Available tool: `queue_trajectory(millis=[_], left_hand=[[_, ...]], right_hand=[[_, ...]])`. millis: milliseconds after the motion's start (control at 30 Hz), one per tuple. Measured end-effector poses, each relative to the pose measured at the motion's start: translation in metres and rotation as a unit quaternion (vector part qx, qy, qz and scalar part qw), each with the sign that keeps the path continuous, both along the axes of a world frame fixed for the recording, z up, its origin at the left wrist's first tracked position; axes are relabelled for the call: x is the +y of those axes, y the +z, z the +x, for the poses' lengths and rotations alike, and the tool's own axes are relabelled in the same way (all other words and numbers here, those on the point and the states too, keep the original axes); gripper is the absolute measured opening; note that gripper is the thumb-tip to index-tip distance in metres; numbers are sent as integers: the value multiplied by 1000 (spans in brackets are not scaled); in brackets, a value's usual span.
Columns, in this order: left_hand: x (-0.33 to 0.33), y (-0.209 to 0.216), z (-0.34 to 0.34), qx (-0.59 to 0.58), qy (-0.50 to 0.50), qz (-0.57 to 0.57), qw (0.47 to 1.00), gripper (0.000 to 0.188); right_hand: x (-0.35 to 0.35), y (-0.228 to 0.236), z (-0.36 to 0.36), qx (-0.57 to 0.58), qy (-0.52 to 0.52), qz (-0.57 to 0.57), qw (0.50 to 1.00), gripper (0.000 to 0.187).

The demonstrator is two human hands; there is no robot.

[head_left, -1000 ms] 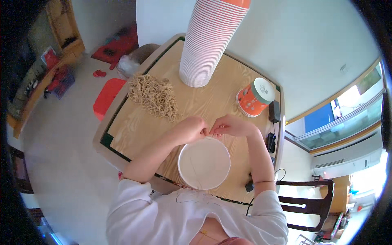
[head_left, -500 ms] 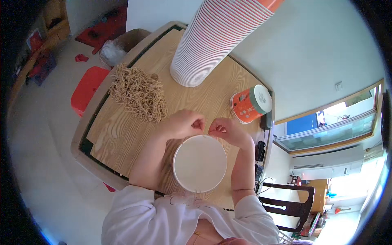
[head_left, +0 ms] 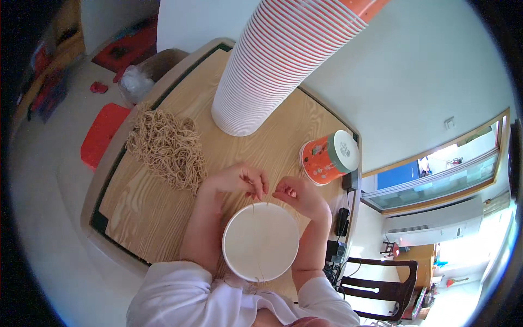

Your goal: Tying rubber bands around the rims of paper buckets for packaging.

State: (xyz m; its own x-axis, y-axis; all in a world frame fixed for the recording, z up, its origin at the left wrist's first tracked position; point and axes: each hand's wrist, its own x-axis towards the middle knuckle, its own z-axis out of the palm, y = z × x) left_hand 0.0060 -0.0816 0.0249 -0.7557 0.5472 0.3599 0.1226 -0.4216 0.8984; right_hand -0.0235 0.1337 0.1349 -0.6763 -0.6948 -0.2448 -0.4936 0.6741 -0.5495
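A paper bucket [head_left: 260, 240] with a white inside stands close to my body, its round mouth facing up. A thin tan cord [head_left: 254, 234] runs across that mouth from the far rim to the near rim, where more cord is bunched. At the far rim, my left hand [head_left: 242, 180] is closed in a pinch on the cord. Just to its right, my right hand [head_left: 299, 196] is also pinched, with a short bit of cord by its fingertips. The two hands are slightly apart.
A tall leaning stack of nested paper buckets [head_left: 261, 76] rises at the back of the wooden table [head_left: 158, 229]. Tangled tan cord [head_left: 166, 147] lies to the left. An orange and green bucket [head_left: 327, 158] sits upside down at right, near black adapters [head_left: 341, 220]. A red stool [head_left: 103, 133] stands left.
My view has shifted, so the table things sit lower and further left. My fingers have moved at the far rim, and the cord now shows stretched across the bucket's mouth.
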Motion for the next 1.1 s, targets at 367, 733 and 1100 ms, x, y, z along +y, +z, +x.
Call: queue_trajectory(millis=[367,733,1100], left_hand=[[8,-14,-9,-36,-17,-68,997,21],[1,67,12,125,141,-330,925,20],[17,78,25,119,220,-448,858,16]], right_hand=[[0,-5,6,104,-4,-66,992,9],[-5,-8,5,126,-18,-66,990,7],[2,2,8,155,25,-88,984,6]])
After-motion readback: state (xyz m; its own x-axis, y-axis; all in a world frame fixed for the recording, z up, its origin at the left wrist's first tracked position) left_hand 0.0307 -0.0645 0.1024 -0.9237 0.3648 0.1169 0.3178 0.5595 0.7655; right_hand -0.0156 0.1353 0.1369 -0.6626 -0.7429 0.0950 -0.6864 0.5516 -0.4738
